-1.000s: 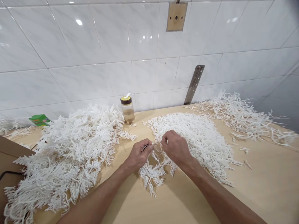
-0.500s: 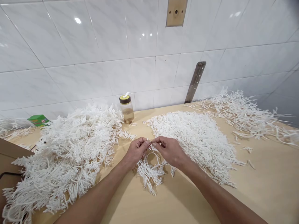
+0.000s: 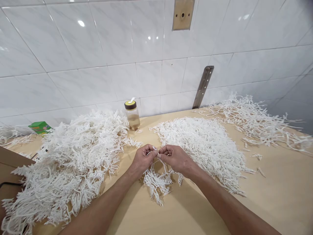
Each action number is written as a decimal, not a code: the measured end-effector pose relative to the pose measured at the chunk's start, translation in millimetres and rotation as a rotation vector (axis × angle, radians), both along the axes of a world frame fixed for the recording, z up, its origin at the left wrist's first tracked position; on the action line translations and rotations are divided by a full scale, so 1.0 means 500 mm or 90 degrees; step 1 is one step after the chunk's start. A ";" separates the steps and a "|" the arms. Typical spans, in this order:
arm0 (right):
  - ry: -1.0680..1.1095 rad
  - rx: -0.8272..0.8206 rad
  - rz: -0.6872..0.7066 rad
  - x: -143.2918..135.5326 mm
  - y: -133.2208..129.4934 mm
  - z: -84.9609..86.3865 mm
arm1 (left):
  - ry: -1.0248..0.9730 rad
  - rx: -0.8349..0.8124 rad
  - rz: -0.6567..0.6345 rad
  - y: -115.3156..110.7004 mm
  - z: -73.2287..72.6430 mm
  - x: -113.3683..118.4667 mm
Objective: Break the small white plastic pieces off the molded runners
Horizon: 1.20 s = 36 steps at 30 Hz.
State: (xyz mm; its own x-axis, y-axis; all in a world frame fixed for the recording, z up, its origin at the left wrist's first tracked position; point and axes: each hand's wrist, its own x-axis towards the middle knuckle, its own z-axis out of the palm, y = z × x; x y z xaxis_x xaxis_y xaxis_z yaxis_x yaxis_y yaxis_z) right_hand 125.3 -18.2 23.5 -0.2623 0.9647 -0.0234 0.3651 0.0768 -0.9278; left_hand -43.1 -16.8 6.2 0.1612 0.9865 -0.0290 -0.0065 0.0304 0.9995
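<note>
My left hand [image 3: 144, 160] and my right hand [image 3: 174, 158] meet over the table, thumbs and forefingers pinched almost tip to tip. Both hold a white branched plastic strand [image 3: 157, 184], whose thin stem bends in a loop below the fingers. Its bushy, many-tipped end hangs low between the wrists. The exact spot where the fingertips grip is partly hidden. A big heap of similar white branched pieces [image 3: 80, 156] lies left of my left hand. Beyond my right hand spreads a flatter pile of short white sprigs [image 3: 200, 143].
A clear bottle [image 3: 133, 117] with a dark and yellow lid stands near the tiled wall. Bare-looking white stems [image 3: 256, 117] lie at the back right. A metal bar [image 3: 203, 87] leans on the wall. A green box [image 3: 40, 127] and a brown carton [image 3: 12, 166] are at the left.
My fingers have shifted slightly at the pinch, and a small white loop now shows above my left fingertips. The piles stay as they were; the view has moved a little.
</note>
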 end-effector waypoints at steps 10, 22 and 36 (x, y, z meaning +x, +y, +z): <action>-0.206 0.176 -0.052 -0.014 -0.019 0.008 | 0.047 -0.014 0.032 -0.004 0.004 0.003; -0.111 0.053 -0.036 -0.002 -0.011 0.021 | -0.008 -0.046 -0.042 0.003 0.007 -0.006; 0.033 -0.015 0.006 0.007 0.007 -0.006 | -0.037 -0.095 -0.100 -0.001 0.027 -0.009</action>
